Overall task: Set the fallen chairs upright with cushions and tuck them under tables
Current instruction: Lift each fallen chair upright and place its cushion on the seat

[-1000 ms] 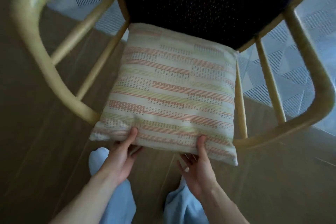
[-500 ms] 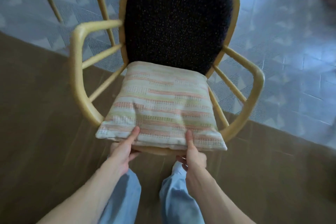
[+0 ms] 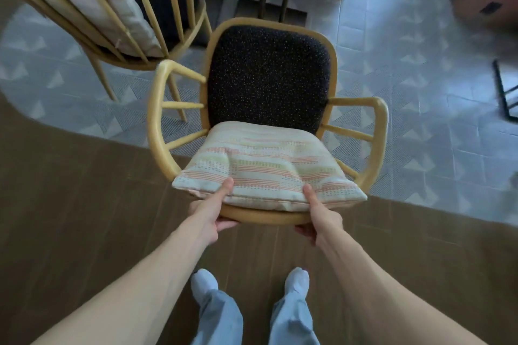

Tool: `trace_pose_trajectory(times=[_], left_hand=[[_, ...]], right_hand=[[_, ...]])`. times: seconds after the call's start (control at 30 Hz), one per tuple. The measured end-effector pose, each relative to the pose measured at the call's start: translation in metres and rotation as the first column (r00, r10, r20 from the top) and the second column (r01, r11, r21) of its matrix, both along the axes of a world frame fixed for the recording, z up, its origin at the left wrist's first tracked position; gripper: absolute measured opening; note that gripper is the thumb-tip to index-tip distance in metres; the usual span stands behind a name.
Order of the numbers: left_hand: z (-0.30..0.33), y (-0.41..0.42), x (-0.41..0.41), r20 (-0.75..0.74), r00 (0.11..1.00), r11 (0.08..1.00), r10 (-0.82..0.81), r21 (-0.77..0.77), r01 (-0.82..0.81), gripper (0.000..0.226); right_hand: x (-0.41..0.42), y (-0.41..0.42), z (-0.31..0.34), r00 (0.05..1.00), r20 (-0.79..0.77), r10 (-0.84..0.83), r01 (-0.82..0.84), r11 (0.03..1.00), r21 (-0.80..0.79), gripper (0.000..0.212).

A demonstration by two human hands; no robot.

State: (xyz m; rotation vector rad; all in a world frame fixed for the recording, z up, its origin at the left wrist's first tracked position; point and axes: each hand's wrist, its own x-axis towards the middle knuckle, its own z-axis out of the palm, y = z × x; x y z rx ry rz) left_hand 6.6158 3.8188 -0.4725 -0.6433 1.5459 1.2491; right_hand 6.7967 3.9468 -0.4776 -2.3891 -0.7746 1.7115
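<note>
Both hands (image 3: 266, 215) grip the cushion (image 3: 266, 173) and chair (image 3: 269, 86) front.

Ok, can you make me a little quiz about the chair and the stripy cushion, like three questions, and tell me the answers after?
1. True or false: the striped cushion lies on the seat of the chair with the dark speckled back.
2. Where are the thumbs of the left hand and the right hand? A) on the armrests B) on top of the cushion's front edge C) on the backrest
3. Fill in: the second chair, behind on the left, holds a plain ____ cushion.

Key
1. True.
2. B. The fingers curl under the seat's front rim.
3. White.
</note>
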Motion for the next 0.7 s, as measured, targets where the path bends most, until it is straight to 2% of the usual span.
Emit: trace_pose_trajectory(times=[0.07, 0.2, 0.33, 0.47, 0.57, 0.7], left_hand=[[0.007, 0.021, -0.011, -0.034, 0.999, 1.0, 0.01, -0.025, -0.01, 0.073], [0.016, 0.065, -0.029, -0.12, 0.991, 0.997, 0.065, -0.034, -0.07, 0.05], [0.009, 0.102, -0.042, -0.213, 0.964, 0.986, 0.16, -0.012, -0.167, 0.049], [0.008, 0.138, -0.054, -0.238, 0.935, 0.965, 0.263, 0.075, -0.252, 0.07], [0.013, 0.169, -0.073, -0.234, 0.939, 0.968, 0.251, 0.079, -0.239, 0.068], [0.026, 0.216, -0.103, -0.229, 0.943, 0.97, 0.24, 0.1, -0.222, 0.061]], right_hand=[[-0.015, 0.021, 0.009, 1.0, -0.01, -0.017, 0.017, 0.999, 0.036, 0.084], [-0.046, 0.056, 0.023, 0.998, 0.028, -0.062, 0.058, 0.99, 0.13, 0.088], [-0.076, 0.08, 0.017, 0.98, 0.044, -0.196, 0.173, 0.937, 0.305, 0.096], [-0.098, 0.107, 0.012, 0.955, -0.016, -0.295, 0.276, 0.873, 0.401, 0.082], [-0.117, 0.136, 0.021, 0.948, -0.059, -0.312, 0.305, 0.845, 0.438, 0.06], [-0.146, 0.186, 0.027, 0.953, -0.054, -0.298, 0.29, 0.846, 0.447, 0.064]])
